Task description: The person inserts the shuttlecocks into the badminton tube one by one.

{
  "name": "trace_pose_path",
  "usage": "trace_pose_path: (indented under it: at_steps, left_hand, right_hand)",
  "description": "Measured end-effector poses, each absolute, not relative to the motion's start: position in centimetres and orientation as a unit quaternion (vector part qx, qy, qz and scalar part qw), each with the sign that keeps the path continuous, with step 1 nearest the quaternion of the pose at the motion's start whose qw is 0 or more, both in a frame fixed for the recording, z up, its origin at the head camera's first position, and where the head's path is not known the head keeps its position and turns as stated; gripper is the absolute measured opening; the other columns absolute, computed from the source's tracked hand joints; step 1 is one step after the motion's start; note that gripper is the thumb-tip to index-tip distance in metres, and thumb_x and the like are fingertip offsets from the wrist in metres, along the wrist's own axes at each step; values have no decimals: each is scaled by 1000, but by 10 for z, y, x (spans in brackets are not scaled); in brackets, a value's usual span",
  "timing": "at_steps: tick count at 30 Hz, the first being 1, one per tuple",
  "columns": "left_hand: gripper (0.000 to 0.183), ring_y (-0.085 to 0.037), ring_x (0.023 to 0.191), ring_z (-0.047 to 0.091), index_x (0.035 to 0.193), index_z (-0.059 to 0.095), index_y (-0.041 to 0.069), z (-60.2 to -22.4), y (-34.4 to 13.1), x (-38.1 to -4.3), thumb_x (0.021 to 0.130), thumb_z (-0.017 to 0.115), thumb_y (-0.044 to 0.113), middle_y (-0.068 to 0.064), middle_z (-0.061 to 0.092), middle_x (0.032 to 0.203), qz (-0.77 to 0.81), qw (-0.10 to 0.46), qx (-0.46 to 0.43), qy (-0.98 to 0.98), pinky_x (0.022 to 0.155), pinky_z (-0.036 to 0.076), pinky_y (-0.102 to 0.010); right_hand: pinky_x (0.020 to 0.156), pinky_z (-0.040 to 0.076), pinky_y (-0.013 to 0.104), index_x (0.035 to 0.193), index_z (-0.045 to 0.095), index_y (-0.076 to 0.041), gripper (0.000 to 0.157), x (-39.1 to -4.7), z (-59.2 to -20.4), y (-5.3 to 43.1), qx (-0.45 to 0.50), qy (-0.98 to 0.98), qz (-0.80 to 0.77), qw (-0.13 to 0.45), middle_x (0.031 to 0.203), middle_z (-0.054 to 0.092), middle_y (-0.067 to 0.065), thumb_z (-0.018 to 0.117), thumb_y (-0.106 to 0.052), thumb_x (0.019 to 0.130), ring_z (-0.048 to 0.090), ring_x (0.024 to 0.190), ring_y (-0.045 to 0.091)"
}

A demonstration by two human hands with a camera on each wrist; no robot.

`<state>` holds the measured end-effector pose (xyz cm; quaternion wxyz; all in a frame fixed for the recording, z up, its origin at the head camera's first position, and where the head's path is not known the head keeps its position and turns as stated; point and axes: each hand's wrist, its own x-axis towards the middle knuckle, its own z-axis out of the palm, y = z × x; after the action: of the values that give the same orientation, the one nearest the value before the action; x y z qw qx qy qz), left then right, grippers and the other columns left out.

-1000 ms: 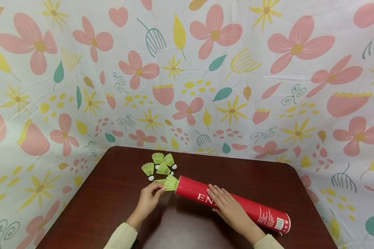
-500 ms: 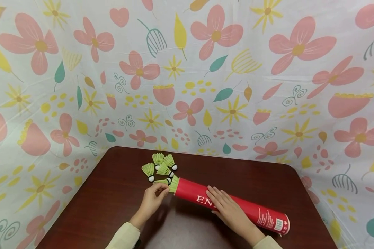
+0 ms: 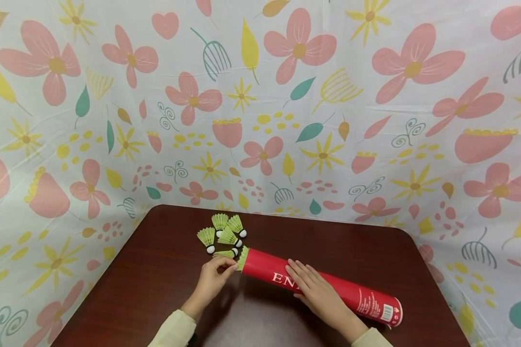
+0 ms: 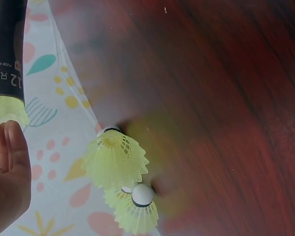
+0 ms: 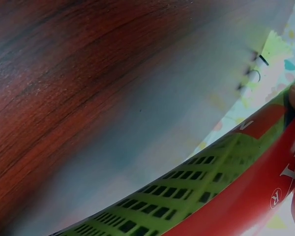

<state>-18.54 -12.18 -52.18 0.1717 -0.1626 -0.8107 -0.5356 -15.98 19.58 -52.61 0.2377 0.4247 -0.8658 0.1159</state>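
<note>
A long red shuttlecock tube (image 3: 356,295) lies slanted on the table, its mouth to the left. Yellow-green skirt of a shuttlecock (image 3: 242,257) sticks a short way out of that mouth; the rest is hidden inside. My left hand (image 3: 212,280) pinches the skirt's rim between thumb and fingertips, also seen in the left wrist view with the skirt (image 4: 9,108) above the fingers. Across the tube's middle lies my right hand (image 3: 319,291), fingers over the top and thumb on the near side, gripping it. Another shuttlecock (image 3: 226,253) lies just behind my left hand.
Several more yellow-green shuttlecocks (image 3: 206,237) with white heads lie grouped behind the tube's mouth. The dark brown table (image 3: 156,270) has rounded far corners. A flower-printed cloth (image 3: 260,120) hangs behind and around it.
The shuttlecock has slid further into the tube, so less skirt shows. My left hand has moved a little right with it. The tube has shifted slightly left; my right hand stays on it.
</note>
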Motion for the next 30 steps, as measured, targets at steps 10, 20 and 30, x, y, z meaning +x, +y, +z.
trace_pose_path:
  at_steps: [10,20,30]
  left_hand:
    - [12,-11,75,59,80,75,16,-522,-118,-189,78,78,4,2,67,80,-527,170,-188,-811,62,50,-22]
    - [14,-6,73,55,79,75,16,-520,-118,-190,75,80,3,9,64,76,-504,183,-207,-818,61,47,-22]
    - [13,-11,73,57,81,76,16,-521,-119,-191,76,79,4,8,65,76,-516,169,-223,-810,64,46,-23]
  right_hand:
    - [117,9,29,148,34,-3,78,-162,-525,193,427,-866,108,237,150,38,15,74,-27,85,40,134,32]
    - [117,10,30,149,32,-5,86,-162,-525,192,422,-872,99,227,153,34,12,80,-23,80,40,134,32]
    - [117,10,30,149,33,-5,90,-159,-526,192,417,-875,102,225,151,37,13,82,-21,76,38,136,30]
